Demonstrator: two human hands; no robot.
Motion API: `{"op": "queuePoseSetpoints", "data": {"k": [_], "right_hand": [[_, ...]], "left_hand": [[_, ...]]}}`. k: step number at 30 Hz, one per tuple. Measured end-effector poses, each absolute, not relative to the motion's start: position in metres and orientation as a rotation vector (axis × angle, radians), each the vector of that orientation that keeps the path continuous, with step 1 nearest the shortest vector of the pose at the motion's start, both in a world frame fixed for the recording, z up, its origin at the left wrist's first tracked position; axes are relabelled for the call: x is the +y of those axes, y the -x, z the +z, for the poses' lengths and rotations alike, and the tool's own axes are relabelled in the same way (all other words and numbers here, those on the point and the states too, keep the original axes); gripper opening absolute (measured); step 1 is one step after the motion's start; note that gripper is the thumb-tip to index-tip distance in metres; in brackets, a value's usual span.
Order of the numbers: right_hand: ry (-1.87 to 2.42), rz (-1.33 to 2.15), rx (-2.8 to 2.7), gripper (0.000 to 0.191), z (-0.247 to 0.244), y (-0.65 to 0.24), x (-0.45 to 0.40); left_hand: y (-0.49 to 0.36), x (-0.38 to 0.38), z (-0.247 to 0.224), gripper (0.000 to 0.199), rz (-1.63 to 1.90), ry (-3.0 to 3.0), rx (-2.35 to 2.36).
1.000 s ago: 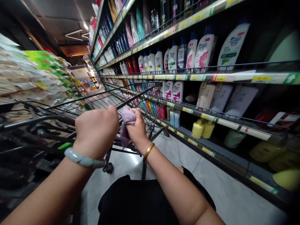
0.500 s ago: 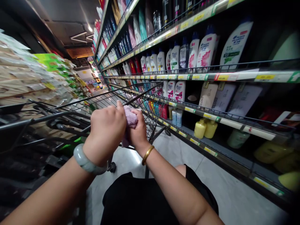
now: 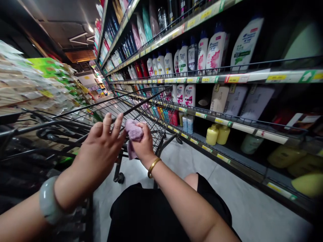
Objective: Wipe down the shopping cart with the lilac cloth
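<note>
A crumpled light purple cloth (image 3: 135,130) is bunched in my right hand (image 3: 145,143), whose fingers wrap round it; one end hangs below the fist. My left hand (image 3: 99,153) is just left of the cloth, back upward, with its fingers apart and holding nothing that shows. Whether a fingertip touches the cloth is hard to tell. Both hands are over the near end of a dark wire shopping cart (image 3: 126,104). A pale bangle is on my left wrist and a gold one on my right.
Shelves (image 3: 227,79) of shampoo bottles (image 3: 214,52) run along the right side, with yellow bottles (image 3: 212,135) low down. Stacked packages (image 3: 20,80) line the left. Grey floor (image 3: 191,164) shows beside my knees.
My left hand has come off the cloth, moved left and toward me, and spread its fingers. My right hand still grips the cloth, slightly further left. The view has shifted a little.
</note>
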State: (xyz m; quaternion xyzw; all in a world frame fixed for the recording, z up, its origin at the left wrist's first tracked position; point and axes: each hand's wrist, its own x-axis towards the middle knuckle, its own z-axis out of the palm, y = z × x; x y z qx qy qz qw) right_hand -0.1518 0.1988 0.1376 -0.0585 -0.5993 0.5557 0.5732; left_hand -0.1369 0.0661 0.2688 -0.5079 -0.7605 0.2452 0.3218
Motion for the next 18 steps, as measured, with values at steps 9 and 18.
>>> {"op": "queuePoseSetpoints", "data": {"k": [9,18], "right_hand": [[0.883,1.536,-1.312,0.045,0.038,0.184,0.232],[0.691,1.450,-1.494,0.054,0.075,0.182,0.226]], "left_hand": [[0.132,0.072,0.276,0.062,0.936,1.219,-1.793],[0.118,0.092,0.279,0.054,0.855,1.136,-1.912]]}}
